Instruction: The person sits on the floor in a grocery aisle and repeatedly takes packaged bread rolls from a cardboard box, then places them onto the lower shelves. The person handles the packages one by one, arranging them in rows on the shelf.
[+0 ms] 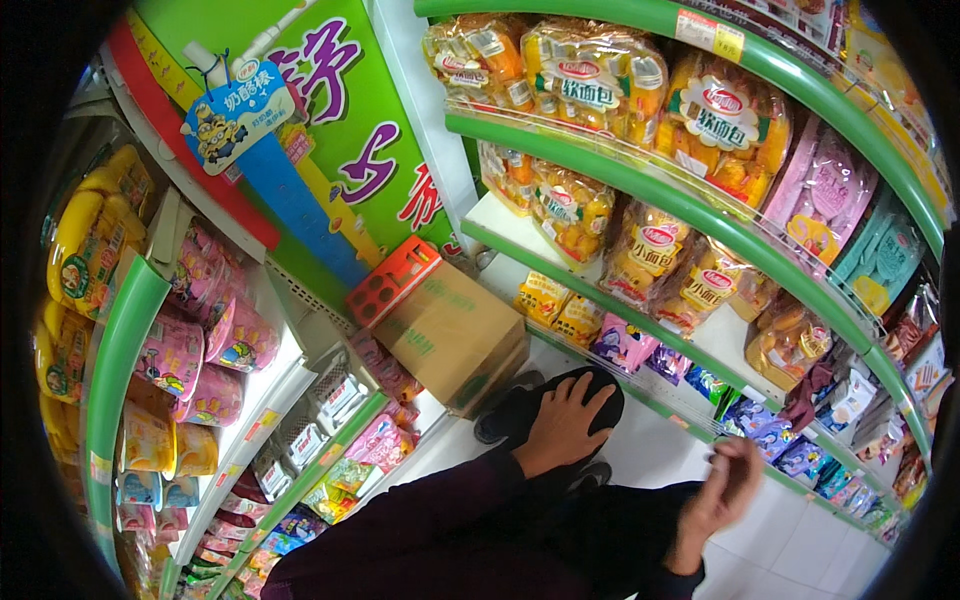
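Note:
My left hand (pixel 563 423) lies flat on my dark-trousered knee, fingers spread, holding nothing. My right hand (pixel 722 493) hangs blurred in front of the lower right shelf, fingers loosely curled, and I cannot make out anything in it. It is nearest to the small purple and blue snack packs (pixel 760 428) on the bottom shelf rows. A dark shoe (pixel 497 412) shows just beyond my knee on the white tiled floor.
Green-edged shelves (pixel 700 215) on the right carry bags of orange soft bread (pixel 598 82) and pink packs (pixel 825 195). A brown cardboard box (pixel 455 335) with a red plastic crate (pixel 393 280) stands at the aisle's end. Left shelves (pixel 115 360) hold pink cups and yellow bags.

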A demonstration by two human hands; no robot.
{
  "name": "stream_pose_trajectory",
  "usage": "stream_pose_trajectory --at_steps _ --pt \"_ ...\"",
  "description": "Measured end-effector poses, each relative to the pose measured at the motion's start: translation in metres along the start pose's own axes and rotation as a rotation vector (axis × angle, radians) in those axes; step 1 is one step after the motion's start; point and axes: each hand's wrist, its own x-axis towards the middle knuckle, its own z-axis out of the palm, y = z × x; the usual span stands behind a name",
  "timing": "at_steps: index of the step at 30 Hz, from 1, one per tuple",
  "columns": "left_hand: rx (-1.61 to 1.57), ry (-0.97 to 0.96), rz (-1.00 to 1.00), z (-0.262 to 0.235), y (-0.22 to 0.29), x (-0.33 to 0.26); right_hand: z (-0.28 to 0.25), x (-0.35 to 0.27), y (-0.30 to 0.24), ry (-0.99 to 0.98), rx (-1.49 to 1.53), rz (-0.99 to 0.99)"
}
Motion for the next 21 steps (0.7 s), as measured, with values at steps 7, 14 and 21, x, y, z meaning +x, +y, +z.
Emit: stream_pose_trajectory --at_steps 7,14,21 --pt "-0.003 0.057 0.015 0.000 -0.005 -0.004 0.001 0.048 -0.135 0.046 -0.184 -0.757" --pt "-0.042 0.003 0.004 -0.001 -0.002 -0.003 0.014 0.049 -0.152 -0.060 -0.247 -0.832" --pt "-0.033 0.024 -0.009 0.003 -0.005 -0.003 0.020 0.051 -0.162 -0.096 -0.247 -0.845"
